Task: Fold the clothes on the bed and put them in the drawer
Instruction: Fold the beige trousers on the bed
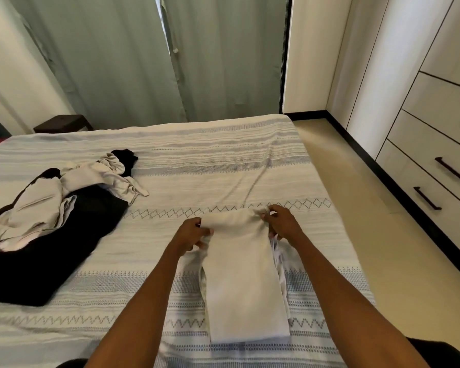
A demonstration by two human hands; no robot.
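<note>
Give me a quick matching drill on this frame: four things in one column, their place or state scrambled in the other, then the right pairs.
Things:
1. white garment
2. black garment
3. drawers
4. curtains

Place or state:
A. hang beyond the far edge of the bed
B. closed, to the right across the floor
C. pinched at its far corners by left hand and right hand
D. unfolded in the pile at left

Pairs: 1-C, 2-D, 3-B, 4-A

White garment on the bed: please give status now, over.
Left hand and right hand both pinch white garment's far corners. Garment half folded on bed. Pile waits left. Nothing blocking.
</note>
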